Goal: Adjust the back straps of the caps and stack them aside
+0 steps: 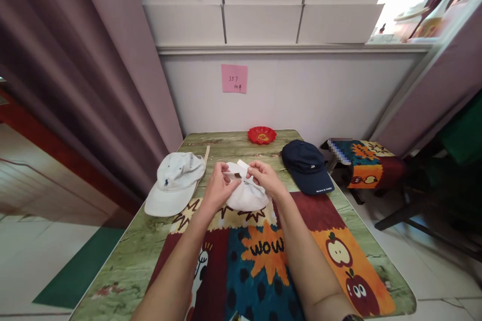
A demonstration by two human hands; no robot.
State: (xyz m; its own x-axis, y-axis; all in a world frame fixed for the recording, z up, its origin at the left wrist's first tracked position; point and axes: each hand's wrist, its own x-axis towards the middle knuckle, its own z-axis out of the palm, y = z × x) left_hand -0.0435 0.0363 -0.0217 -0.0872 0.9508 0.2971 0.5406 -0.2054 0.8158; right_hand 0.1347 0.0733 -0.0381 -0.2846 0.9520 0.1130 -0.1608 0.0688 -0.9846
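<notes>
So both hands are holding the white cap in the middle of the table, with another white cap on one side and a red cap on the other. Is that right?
Not quite. In the head view the cap on the other side is dark navy, not red; the only red thing is a small dish at the table's far edge. The rest holds: the left hand and right hand hold the middle white cap, with another white cap beside it.

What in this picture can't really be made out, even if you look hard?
Head view only:
- White cap in the middle: the left hand and right hand cover its back strap; how it fastens is hidden.
- Pink note on the wall: second line too small to read.
- Navy cap: brim lettering too small.
- Stool: one corner is blurred out.
- Windowsill items: washed out by glare.
</notes>
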